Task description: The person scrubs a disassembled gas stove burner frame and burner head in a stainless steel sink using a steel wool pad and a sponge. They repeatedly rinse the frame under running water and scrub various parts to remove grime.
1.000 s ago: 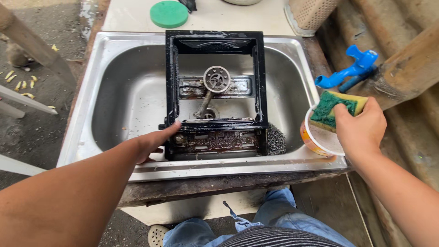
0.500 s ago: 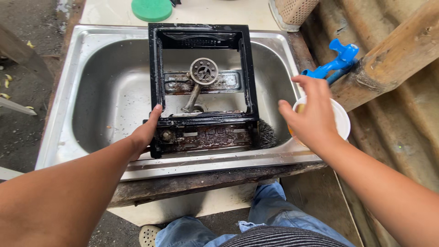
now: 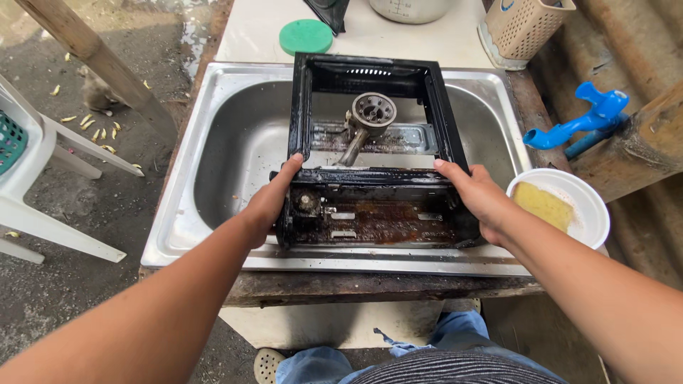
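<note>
Our left hand point(image 3: 274, 203) is clamped on the near left corner of the single-burner stove point(image 3: 373, 160), fingers wrapped over the top edge, and our right hand point(image 3: 478, 199) grips the near right corner the same way, so both hands are closed on the stove and set wide apart across its front. The stove sits inside the steel sink point(image 3: 213, 149), its greasy front panel facing us and its long axis running away from us toward the far rim; the burner head point(image 3: 373, 110) stands behind the front bar, roughly midway between our two hands, so neither hand is closer to it. Just right of the stove, beyond our right wrist, a white bowl point(image 3: 587, 206) rests on the sink's edge with a yellow sponge point(image 3: 542, 206) in it. Farther right of the stove a blue tap point(image 3: 573, 128) juts out. Behind the stove, on the pale counter, lie a green lid point(image 3: 306, 35) and a beige slotted basket point(image 3: 523, 25). Well left of the stove stands a white plastic chair point(image 3: 43, 163).
</note>
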